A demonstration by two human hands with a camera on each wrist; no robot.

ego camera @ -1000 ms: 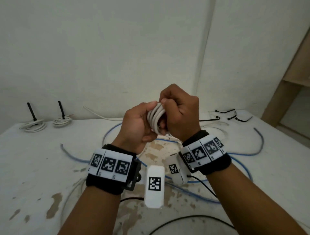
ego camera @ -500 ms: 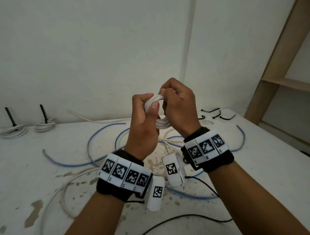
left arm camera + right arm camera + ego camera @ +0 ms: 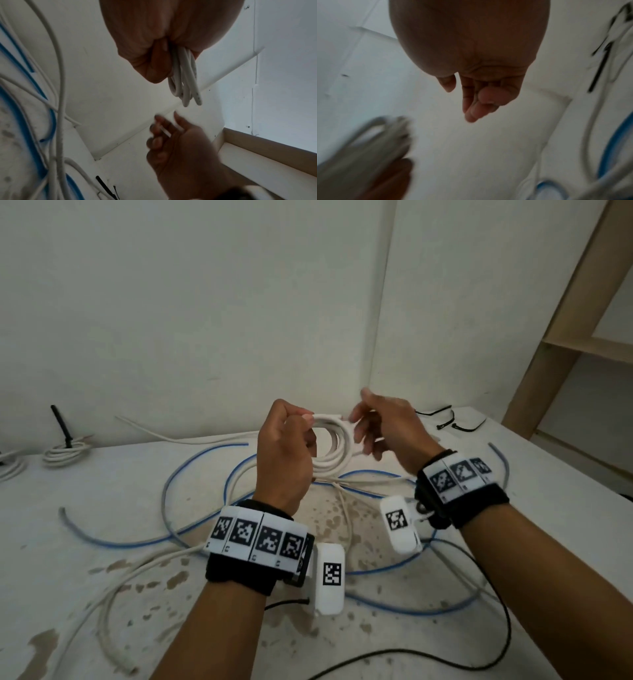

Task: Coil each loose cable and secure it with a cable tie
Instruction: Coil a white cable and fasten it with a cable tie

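Note:
A white cable wound into a small coil (image 3: 337, 448) is held up above the table, gripped at its left side by my left hand (image 3: 291, 440). The left wrist view shows the coil's loops (image 3: 184, 81) hanging out of that fist (image 3: 159, 44). My right hand (image 3: 371, 424) is just to the right of the coil with its fingers loosely spread and nothing in them. In the right wrist view, the right hand's fingers (image 3: 476, 102) are straight and the coil (image 3: 376, 142) is a blur at lower left. Black cable ties (image 3: 445, 419) lie at the table's back right.
Long blue cables (image 3: 191, 470) and a loose white cable (image 3: 113, 594) sprawl over the stained white table (image 3: 102, 491). Two tied white coils (image 3: 65, 451) sit at the back left. A thin black wire (image 3: 496, 611) runs along the front right. A wooden shelf frame (image 3: 565, 337) stands on the right.
My right hand has let go of the coil and moved off to the right with its fingers spread. The left hand keeps its grip, and the coil now faces the head camera.

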